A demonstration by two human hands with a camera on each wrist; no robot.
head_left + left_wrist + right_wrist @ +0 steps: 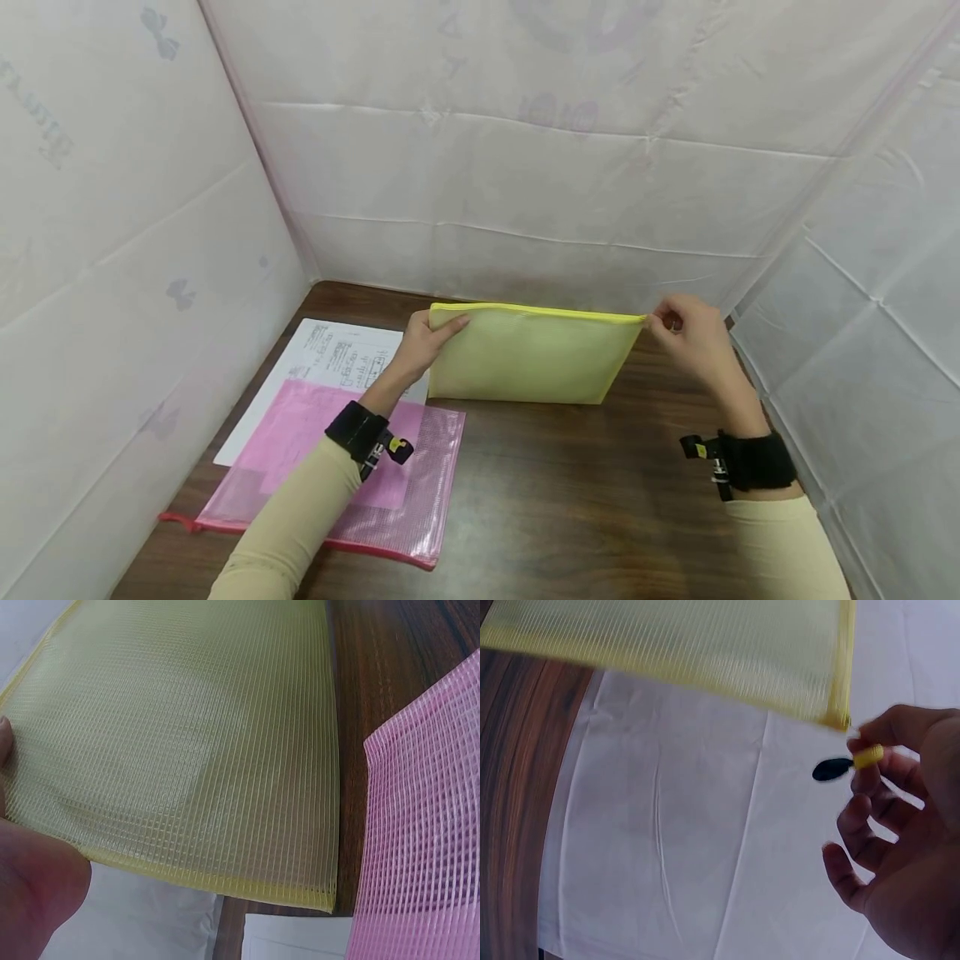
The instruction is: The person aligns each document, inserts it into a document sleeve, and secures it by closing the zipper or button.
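**Yellow mesh pouch held upright at both top corners**

The yellow mesh pouch (525,358) stands on its long bottom edge on the dark wooden table (570,500), toward the far side, close to the white sheeting that walls in the space. Nearest the camera, two cream sleeves reach forward, each with a black wrist strap. Just left of them a pink mesh pouch (337,475) lies flat, its red zip edge toward the near side, partly covering a printed sheet of paper (330,354) that pokes out beyond it.

Further on, the left hand (427,337) grips the yellow pouch at its upper left corner, with the fingers curled over the front face by the zip line; the left wrist view shows the thumb (37,892) pressed against the mesh near the edge. The right hand (693,333) is at the upper right corner. In the right wrist view its fingertips (866,746) pinch the small yellow zip pull (868,757), which has a dark tab, just off the pouch's corner, while the remaining fingers are loosely curled and spread below it.

The yellow zip runs along the pouch's top edge between the two hands.
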